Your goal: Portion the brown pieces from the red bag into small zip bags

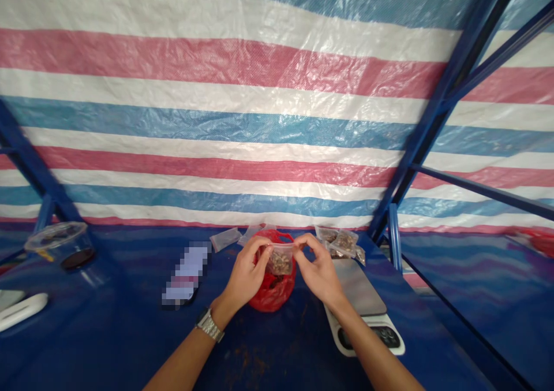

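Observation:
Between my two hands hangs a small clear zip bag (pixel 280 261) with brown, dried-looking bits in its lower part. My left hand (pixel 251 267), with a metal watch on the wrist, pinches the bag's upper left corner. The upper right corner is pinched by the fingers of my right hand (pixel 315 267). Behind and below the bag sits a red plastic bag (pixel 272 298), partly hidden by my hands; dark brown bits show at its mouth. A white kitchen scale (pixel 359 304) with a metal plate lies beside my right hand, its display partly covered by my forearm.
Several filled zip bags (pixel 344 241) lie behind the scale. Flat, clear bags (pixel 225 239) lie at the back of the blue table (pixel 130 345). A phone (pixel 186 275), a clear plastic tub (pixel 60 246) with dark liquid and a white object (pixel 23 311) are leftward. Striped sheeting (pixel 225 102) hangs behind.

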`<state>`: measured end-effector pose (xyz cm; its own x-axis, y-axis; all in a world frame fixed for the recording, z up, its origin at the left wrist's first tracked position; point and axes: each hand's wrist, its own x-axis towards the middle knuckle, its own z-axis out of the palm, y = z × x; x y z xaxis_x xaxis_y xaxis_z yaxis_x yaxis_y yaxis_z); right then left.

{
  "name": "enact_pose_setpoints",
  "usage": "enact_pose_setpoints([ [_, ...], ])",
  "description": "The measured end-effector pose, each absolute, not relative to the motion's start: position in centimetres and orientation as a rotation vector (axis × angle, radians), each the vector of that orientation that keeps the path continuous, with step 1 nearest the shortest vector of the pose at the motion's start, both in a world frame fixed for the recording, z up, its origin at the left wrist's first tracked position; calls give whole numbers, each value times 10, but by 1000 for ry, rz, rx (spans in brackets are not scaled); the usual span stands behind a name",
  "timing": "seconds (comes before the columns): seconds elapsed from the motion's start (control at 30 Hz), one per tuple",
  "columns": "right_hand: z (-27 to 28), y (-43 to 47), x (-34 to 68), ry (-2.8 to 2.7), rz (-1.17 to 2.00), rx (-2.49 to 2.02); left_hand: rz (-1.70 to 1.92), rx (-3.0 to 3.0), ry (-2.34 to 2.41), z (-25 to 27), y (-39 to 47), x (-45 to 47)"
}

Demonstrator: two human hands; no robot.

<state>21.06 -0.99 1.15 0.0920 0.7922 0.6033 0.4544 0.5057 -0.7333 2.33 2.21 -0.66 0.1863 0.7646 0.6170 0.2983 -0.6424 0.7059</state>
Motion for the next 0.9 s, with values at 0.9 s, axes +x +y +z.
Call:
enact_pose_setpoints([
  [0.9,11,-12,205,-1514,517,-1117,1422,2001,914,-3,16,28],
])
